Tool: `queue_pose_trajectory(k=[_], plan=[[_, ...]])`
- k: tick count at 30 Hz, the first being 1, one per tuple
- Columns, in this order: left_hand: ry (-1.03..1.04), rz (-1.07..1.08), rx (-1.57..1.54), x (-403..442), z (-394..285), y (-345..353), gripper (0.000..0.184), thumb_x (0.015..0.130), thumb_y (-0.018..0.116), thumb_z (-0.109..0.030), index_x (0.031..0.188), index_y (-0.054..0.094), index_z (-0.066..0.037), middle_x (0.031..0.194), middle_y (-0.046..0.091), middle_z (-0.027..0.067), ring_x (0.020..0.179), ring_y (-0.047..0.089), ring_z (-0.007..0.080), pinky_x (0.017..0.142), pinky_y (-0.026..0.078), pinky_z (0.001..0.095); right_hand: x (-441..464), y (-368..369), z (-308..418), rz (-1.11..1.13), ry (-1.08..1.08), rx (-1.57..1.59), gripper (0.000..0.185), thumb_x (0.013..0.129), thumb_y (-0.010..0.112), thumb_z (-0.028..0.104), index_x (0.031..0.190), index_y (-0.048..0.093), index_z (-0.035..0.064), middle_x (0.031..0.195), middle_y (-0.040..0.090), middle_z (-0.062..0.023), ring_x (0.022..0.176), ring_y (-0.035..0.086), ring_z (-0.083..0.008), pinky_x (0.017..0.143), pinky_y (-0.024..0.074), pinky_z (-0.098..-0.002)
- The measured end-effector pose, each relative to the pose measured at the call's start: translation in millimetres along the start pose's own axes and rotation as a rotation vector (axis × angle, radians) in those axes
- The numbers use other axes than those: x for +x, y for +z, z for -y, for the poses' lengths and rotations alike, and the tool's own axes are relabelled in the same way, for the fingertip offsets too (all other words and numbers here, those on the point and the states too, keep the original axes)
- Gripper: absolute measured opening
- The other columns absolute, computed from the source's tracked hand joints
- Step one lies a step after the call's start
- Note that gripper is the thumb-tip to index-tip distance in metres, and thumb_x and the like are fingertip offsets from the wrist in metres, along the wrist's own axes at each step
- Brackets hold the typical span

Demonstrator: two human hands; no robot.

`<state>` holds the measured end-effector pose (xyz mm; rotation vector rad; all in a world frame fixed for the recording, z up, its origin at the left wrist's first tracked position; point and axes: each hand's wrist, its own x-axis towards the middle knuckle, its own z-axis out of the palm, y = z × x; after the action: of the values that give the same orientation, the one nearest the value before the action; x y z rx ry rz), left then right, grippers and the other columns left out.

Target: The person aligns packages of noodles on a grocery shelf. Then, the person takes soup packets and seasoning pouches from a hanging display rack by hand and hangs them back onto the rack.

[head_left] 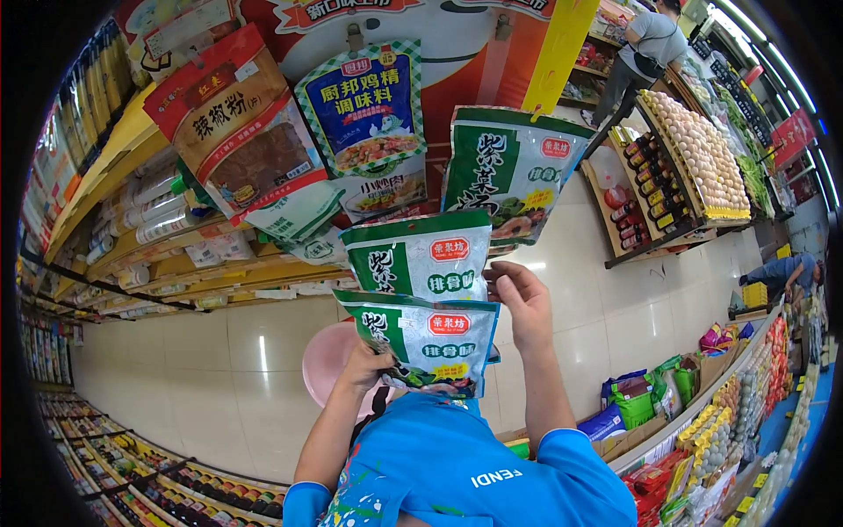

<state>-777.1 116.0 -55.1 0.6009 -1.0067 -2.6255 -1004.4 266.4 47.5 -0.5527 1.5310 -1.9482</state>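
My left hand (367,364) grips a green-and-silver seaweed soup packet (439,350) by its lower left side, thumb on the front. A second seaweed soup packet (417,255) stands just behind and above it, its lower part hidden. At that packet's right edge is my right hand (524,303), fingers curled and thumb drawn in; the fingertips are partly hidden. Beyond them another seaweed soup packet (518,171) hangs below a yellow strip (562,57). To its left hang a blue-and-green chicken seasoning packet (364,110) and a red-topped chili powder bag (235,123).
Shelves (167,255) with bottles and packets run along the left. A pink basin (327,356) is beneath my left arm. At right stand an egg display (694,149) and bagged goods (632,395). One person (650,53) stands at the back; another (786,270) bends at far right.
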Motion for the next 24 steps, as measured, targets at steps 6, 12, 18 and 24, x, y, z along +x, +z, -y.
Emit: queue_pose_trajectory(k=[6,12,18,24], plan=[[0.057,0.009,-0.075,-5,2,-12,0.066,0.062,0.085,-0.013,0.121,0.055,-0.005,0.113,0.064,0.0063,0.102,0.060,0.0205,0.091,0.045,0.0351,8,-16,8,-0.091,-0.051,0.011,0.025,0.094,0.053,0.013,0.112,0.056,-0.0032,0.099,0.066,-0.0140,0.085,0.066,-0.0196,0.072,0.0509,-0.0282],[0.045,-0.069,-0.090,-25,-2,-29,0.078,0.051,0.086,-0.014,0.122,0.054,-0.003,0.117,0.062,0.0077,0.106,0.060,0.0237,0.094,0.044,0.0380,27,-29,10,-0.464,-0.322,-0.340,0.027,0.092,0.055,0.009,0.116,0.053,-0.0025,0.111,0.061,-0.0122,0.097,0.061,-0.0166,0.079,0.0492,-0.0274],[0.184,-0.141,-0.100,-36,-7,-29,0.073,0.059,0.082,-0.011,0.124,0.049,-0.006,0.115,0.060,0.0116,0.102,0.061,0.0248,0.084,0.054,0.0386,62,-59,-2,-0.409,-0.332,-0.385,0.060,0.082,0.070,0.014,0.131,0.042,-0.0046,0.124,0.053,-0.0173,0.113,0.053,-0.0237,0.090,0.0456,-0.0338],[0.160,-0.264,-0.064,-50,-6,-43,0.092,0.047,0.085,-0.013,0.129,0.045,-0.003,0.119,0.059,0.0096,0.106,0.059,0.0249,0.090,0.050,0.0382,80,-58,-2,-0.243,-0.244,-0.336,0.067,0.076,0.076,0.015,0.130,0.042,-0.0038,0.114,0.060,-0.0136,0.104,0.058,-0.0197,0.089,0.0452,-0.0318]])
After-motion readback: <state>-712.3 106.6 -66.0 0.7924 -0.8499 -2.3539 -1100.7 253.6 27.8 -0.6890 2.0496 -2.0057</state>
